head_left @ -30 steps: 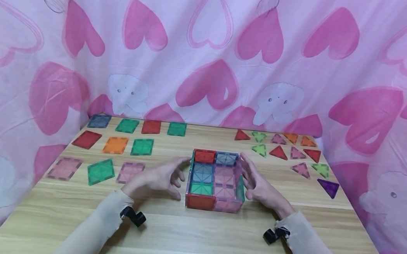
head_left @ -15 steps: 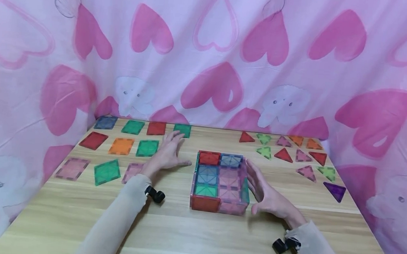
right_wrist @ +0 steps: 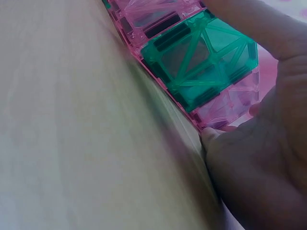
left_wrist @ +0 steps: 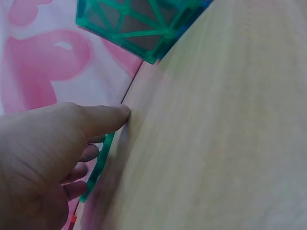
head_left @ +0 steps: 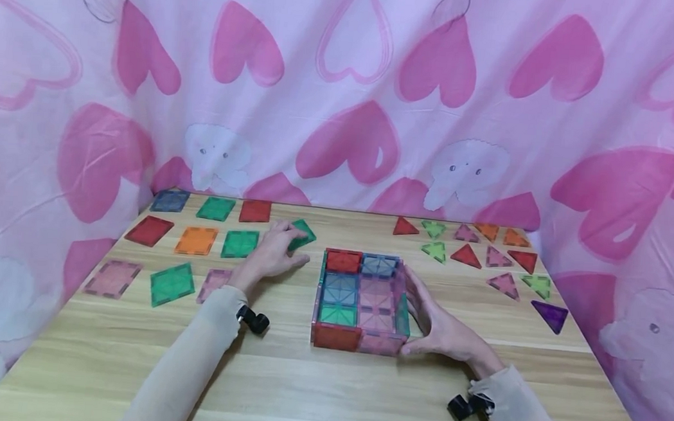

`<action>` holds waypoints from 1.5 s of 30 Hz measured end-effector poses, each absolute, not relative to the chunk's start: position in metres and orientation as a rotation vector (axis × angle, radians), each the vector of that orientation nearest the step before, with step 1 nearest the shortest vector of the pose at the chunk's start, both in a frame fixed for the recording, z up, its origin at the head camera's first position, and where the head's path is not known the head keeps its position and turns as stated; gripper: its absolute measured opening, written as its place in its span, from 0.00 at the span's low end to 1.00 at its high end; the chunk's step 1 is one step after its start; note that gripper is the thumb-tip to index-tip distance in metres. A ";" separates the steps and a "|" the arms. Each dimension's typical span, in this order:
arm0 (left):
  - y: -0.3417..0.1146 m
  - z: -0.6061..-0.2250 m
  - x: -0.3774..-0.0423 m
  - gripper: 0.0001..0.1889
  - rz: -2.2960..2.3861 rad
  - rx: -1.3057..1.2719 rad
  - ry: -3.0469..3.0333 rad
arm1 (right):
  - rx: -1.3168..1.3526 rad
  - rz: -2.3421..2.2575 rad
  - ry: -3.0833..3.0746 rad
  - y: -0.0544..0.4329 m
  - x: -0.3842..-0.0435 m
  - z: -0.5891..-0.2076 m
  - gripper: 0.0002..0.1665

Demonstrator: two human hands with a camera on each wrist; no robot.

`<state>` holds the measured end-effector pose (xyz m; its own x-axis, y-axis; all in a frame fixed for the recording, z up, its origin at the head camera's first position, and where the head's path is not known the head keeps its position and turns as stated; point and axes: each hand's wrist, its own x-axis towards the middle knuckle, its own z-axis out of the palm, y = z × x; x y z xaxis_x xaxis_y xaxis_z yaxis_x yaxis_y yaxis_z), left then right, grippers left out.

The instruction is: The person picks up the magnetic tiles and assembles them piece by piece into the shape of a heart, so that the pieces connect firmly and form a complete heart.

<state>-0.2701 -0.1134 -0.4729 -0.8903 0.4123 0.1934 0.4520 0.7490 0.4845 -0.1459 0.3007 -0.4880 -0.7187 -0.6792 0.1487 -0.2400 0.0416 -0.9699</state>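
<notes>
Off to the far left of the box [head_left: 336, 337], left hand [head_left: 274, 250] meets a green tile [head_left: 304, 233], pinching or not I can't tell, right hand [head_left: 438, 329] wide alongside: fetching, seemingly, next needing a sure lift.

The tile box [head_left: 335, 337] stands on the table [head_left: 325, 403]. Left of it, 9 square tiles [head_left: 196, 240] lie in 3 rows; behind-left, 1 loose tile [head_left: 304, 235] lies under the left hand [head_left: 273, 252]. The right hand [head_left: 448, 330] is at the box's right side, 12 triangle tiles [head_left: 466, 256] right and behind-right, a curtain [head_left: 283, 149] behind.
</notes>
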 end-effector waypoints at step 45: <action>0.013 -0.398 -0.212 0.40 -0.912 -1.249 -2.788 | -0.823 -1.672 1.990 0.304 -0.145 -0.487 0.81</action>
<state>-0.2124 0.0132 -0.3982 -0.6922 0.6981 0.1833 0.6714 0.5296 0.5185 -0.1451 0.3040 -0.4875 -0.7406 -0.6692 0.0602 -0.1744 0.1049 -0.9791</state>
